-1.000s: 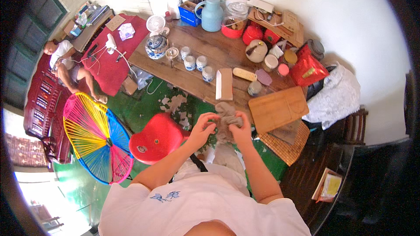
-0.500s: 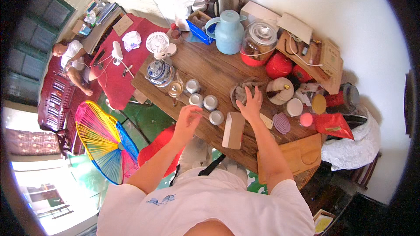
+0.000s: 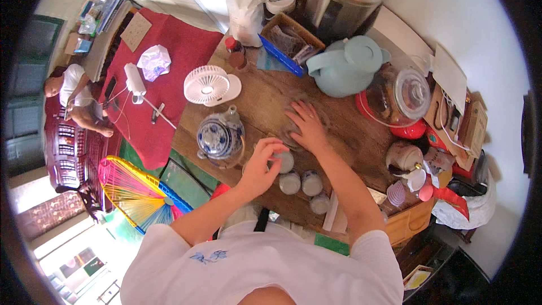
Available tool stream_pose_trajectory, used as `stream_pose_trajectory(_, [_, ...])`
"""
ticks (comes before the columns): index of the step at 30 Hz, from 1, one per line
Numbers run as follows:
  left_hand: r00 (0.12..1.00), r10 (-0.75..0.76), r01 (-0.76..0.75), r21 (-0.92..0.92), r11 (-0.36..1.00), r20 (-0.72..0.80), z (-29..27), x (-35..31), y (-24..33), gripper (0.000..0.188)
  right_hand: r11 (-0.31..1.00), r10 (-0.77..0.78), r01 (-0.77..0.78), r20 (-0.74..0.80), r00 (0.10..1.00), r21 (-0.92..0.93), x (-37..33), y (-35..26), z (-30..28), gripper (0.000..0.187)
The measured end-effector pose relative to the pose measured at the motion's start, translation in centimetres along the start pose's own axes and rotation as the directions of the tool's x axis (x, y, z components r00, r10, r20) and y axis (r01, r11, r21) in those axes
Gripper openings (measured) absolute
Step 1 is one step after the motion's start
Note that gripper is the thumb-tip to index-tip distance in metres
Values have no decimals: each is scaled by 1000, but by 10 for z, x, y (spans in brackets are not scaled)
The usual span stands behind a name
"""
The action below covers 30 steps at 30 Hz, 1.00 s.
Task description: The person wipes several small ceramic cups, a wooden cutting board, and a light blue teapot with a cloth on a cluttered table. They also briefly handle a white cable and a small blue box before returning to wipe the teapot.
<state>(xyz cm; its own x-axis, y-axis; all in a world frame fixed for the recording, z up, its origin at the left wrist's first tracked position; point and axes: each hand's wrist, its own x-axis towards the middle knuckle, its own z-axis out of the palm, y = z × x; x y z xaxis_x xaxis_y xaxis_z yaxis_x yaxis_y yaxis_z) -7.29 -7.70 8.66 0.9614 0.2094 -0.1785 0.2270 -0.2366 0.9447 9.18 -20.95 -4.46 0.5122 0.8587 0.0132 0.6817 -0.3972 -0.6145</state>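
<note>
My right hand [image 3: 307,127] lies spread and palm down on a crumpled grey cloth [image 3: 290,134] on the wooden table [image 3: 259,93]. Part of the cloth is hidden under the palm. My left hand [image 3: 262,166] hovers to its left with loosely bent fingers, holding nothing I can see. Its fingertips overlap the edge of the farthest small white cup [image 3: 286,161]; whether they touch it I cannot tell. Several such cups stand grouped between my forearms. A blue-and-white teapot [image 3: 220,135] stands left of my left hand.
A white fan [image 3: 210,86], a pale blue thermos jug [image 3: 349,66] and a lidded glass jar [image 3: 407,93] stand farther back. A blue-edged box [image 3: 291,42] sits behind. At the right are a wooden board [image 3: 407,225] and a purple coaster [image 3: 396,194]. A person [image 3: 79,93] sits far left.
My view has shifted toward the table's far left. The right hand and cloth have moved left across the tabletop, beyond the cups. My left hand has come closer to the farthest cup.
</note>
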Motion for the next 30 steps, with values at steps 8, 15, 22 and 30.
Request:
stream_pose_trajectory(8, [929, 370, -356, 248, 901, -7, -40, 111, 49, 51, 985, 158, -155, 42, 986, -79, 82, -8, 37, 62])
stream_pose_trajectory(15, [959, 282, -278, 287, 917, 27, -15, 189, 61, 48, 748, 640, -659, -181, 747, -74, -65, -10, -37, 53])
stream_pose_trajectory(22, [967, 113, -130, 63, 990, 229, 2, 143, 60, 31, 768, 635, -209, -679, 368, 605, -63, -114, -113, 42])
stream_pose_trajectory(30, [919, 335, -339, -15, 941, 207, 45, 89, 16, 27, 945, 324, -217, -787, 525, 244, -35, -123, -116, 33])
